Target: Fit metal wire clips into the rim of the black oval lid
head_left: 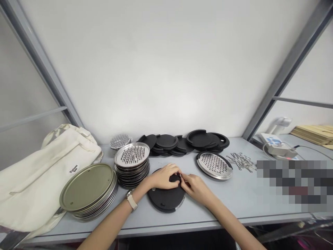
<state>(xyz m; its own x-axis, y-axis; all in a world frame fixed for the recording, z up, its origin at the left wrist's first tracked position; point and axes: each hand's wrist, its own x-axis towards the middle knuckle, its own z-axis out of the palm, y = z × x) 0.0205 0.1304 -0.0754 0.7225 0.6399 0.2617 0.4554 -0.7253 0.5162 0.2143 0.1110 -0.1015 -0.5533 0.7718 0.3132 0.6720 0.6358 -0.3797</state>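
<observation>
hands [179,182] on black lid [166,199], cloth bag [39,173] closed

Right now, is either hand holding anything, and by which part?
Both hands grip the far edge of the black disc lying on the table: left hand over its top rim, right hand pinching beside it. Anything small between the fingertips cannot be told.

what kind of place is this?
Likely a small assembly or packing workbench: stacks of metal grater discs, a heap of black plastic lids and loose wire clips on a grey table.
</observation>
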